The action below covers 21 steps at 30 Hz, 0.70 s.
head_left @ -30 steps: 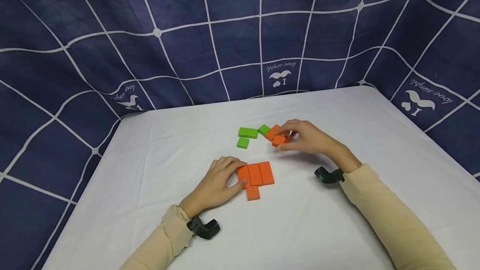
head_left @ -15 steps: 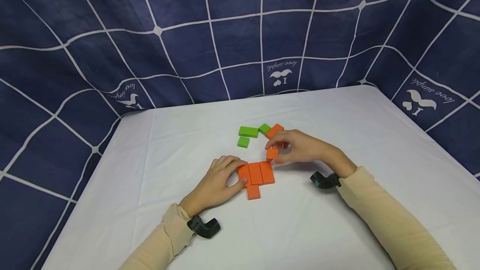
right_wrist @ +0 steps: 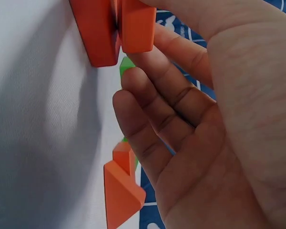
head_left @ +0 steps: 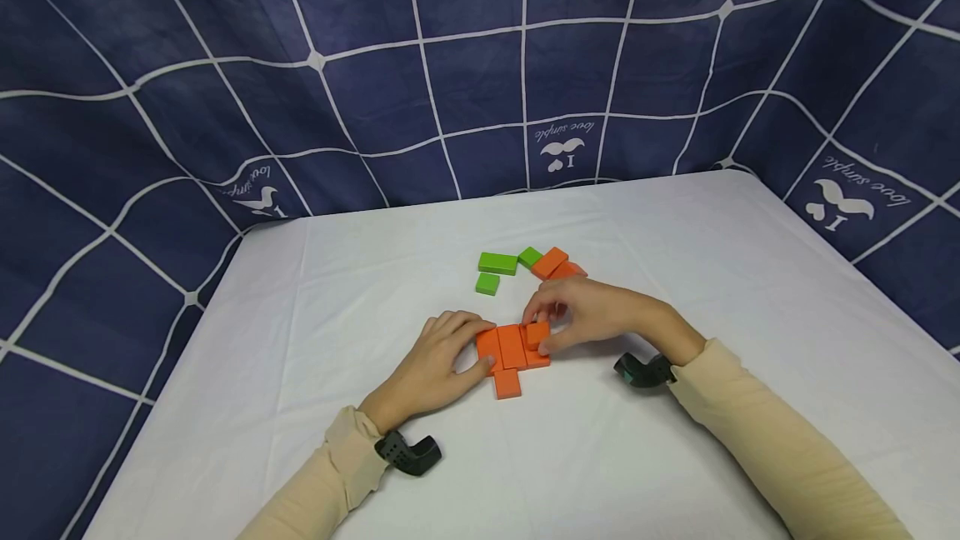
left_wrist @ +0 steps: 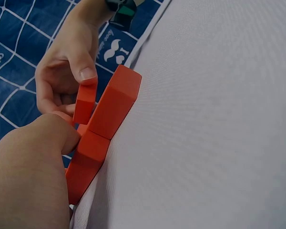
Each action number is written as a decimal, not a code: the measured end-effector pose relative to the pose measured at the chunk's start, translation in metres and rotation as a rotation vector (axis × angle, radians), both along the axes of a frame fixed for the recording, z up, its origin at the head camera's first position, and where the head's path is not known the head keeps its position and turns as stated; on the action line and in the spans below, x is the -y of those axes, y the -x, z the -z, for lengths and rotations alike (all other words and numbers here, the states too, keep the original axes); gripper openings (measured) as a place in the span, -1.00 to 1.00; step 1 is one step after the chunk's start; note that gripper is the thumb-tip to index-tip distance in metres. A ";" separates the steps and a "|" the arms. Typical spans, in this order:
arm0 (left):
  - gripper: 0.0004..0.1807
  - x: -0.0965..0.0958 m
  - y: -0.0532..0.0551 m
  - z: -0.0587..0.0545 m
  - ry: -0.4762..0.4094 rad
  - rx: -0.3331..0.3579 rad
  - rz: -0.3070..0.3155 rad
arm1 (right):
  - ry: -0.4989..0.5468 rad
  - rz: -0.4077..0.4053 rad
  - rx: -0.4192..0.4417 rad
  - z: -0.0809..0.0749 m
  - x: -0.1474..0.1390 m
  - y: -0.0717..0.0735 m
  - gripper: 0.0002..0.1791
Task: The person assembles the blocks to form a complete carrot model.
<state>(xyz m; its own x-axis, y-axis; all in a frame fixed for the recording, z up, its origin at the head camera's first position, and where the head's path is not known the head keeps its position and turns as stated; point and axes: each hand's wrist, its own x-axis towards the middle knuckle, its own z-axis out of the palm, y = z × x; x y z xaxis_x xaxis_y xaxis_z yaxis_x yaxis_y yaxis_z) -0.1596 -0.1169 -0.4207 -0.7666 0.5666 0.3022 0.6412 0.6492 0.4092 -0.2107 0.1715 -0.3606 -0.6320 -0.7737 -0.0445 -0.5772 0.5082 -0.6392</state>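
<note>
Three orange rectangular blocks (head_left: 512, 346) lie side by side on the white cloth, and a small orange square block (head_left: 507, 383) adjoins their near edge. My left hand (head_left: 427, 373) rests at the left end of this row, holding the leftmost block (head_left: 487, 347) between thumb and fingers. Between thumb and fingertips, my right hand (head_left: 600, 315) pinches another small orange block (head_left: 537, 335), which overlaps the rightmost block in the head view. From the left wrist, that pinched block (left_wrist: 85, 102) appears just over the row, close to its top face.
Beyond the row lie a long green block (head_left: 498, 263), two small green blocks (head_left: 487, 283), an orange rectangular block (head_left: 551, 262) and an orange triangular block (right_wrist: 121, 193). A dark blue gridded curtain (head_left: 480, 73) hangs behind the white-covered table (head_left: 360, 273).
My right hand has carried the small orange block from the far pile toward me and over the right end of the row. The left hand has stayed in place.
</note>
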 end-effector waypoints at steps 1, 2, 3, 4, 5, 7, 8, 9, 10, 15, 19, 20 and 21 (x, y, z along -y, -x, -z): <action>-0.56 0.000 0.000 0.000 -0.001 0.000 0.000 | -0.001 -0.005 0.000 0.000 0.001 -0.001 -0.64; -0.56 0.000 0.000 0.000 -0.002 0.003 0.000 | -0.002 -0.010 0.001 0.000 0.001 -0.001 -0.63; -0.56 0.000 0.000 0.000 -0.005 0.004 0.002 | -0.002 -0.015 0.007 0.000 0.002 -0.002 -0.63; -0.56 0.000 0.000 0.000 -0.002 0.011 0.001 | -0.003 -0.018 0.013 -0.001 0.003 -0.003 -0.62; -0.56 0.000 0.000 -0.001 0.001 0.019 -0.001 | -0.003 -0.021 0.020 -0.001 0.004 -0.003 -0.61; -0.55 0.000 0.000 -0.001 0.004 0.029 -0.003 | -0.004 -0.029 0.026 -0.002 0.005 -0.005 -0.61; -0.55 0.000 0.000 -0.001 0.006 0.033 -0.003 | -0.003 -0.033 0.025 -0.001 0.006 -0.005 -0.61; -0.55 0.000 0.000 -0.001 0.009 0.035 -0.005 | -0.003 -0.036 0.024 -0.001 0.006 -0.005 -0.61; -0.55 0.000 0.000 -0.001 0.013 0.038 -0.007 | -0.003 -0.038 0.022 -0.001 0.007 -0.005 -0.61; -0.54 0.000 0.000 -0.001 0.017 0.038 -0.011 | -0.008 -0.046 0.024 0.000 0.008 -0.006 -0.60; -0.54 0.000 0.000 -0.001 0.014 0.040 -0.009 | -0.013 -0.058 0.041 0.000 0.010 -0.008 -0.59; -0.54 0.000 0.000 -0.002 0.013 0.039 -0.009 | -0.014 -0.062 0.045 -0.001 0.011 -0.009 -0.58; -0.54 0.000 0.000 -0.002 0.011 0.037 -0.007 | -0.015 -0.067 0.048 -0.001 0.011 -0.010 -0.58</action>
<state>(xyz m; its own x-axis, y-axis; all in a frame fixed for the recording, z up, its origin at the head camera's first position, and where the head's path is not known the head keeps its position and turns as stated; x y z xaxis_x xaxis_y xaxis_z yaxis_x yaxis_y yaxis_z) -0.1595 -0.1167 -0.4190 -0.7813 0.5642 0.2671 0.6209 0.6585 0.4253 -0.2011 0.1602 -0.3597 -0.5759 -0.8130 -0.0854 -0.5790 0.4794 -0.6595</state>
